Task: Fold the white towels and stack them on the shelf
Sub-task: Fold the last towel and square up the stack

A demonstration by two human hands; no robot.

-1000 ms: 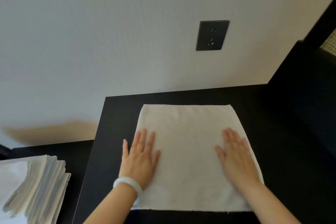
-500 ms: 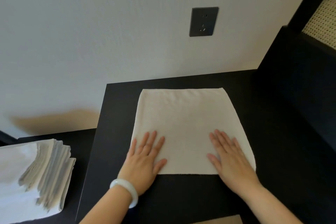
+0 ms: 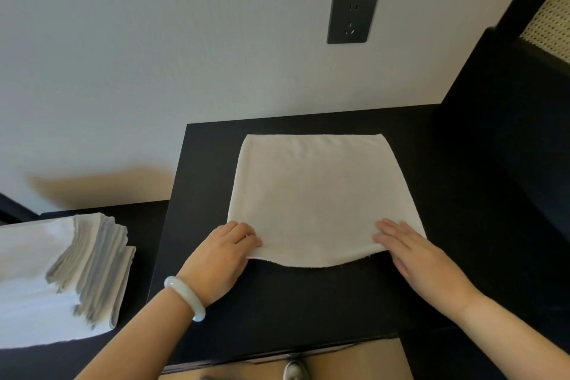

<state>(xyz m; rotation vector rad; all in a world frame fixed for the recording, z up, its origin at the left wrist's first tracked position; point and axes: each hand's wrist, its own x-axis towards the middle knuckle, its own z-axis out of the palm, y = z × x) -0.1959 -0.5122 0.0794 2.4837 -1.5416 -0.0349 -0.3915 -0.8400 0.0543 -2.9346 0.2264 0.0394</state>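
A white towel point(image 3: 317, 194) lies flat on the black table point(image 3: 302, 302), its far edge toward the wall. My left hand point(image 3: 220, 253) pinches the towel's near left corner, fingers curled over the edge. My right hand point(image 3: 413, 253) holds the near right corner, fingers laid on top and the thumb tucked under the lifted edge. The near edge sags in a curve between my hands, slightly off the table.
A stack of folded white towels point(image 3: 58, 278) sits on a lower black surface point(image 3: 145, 225) at the left. A dark wall socket point(image 3: 351, 17) is on the white wall behind. Black furniture point(image 3: 505, 148) rises at the right. The floor shows below the table's near edge.
Both hands slid back from pressing flat on the towel to its near corners and took hold of them. The near edge has lifted and now curves.
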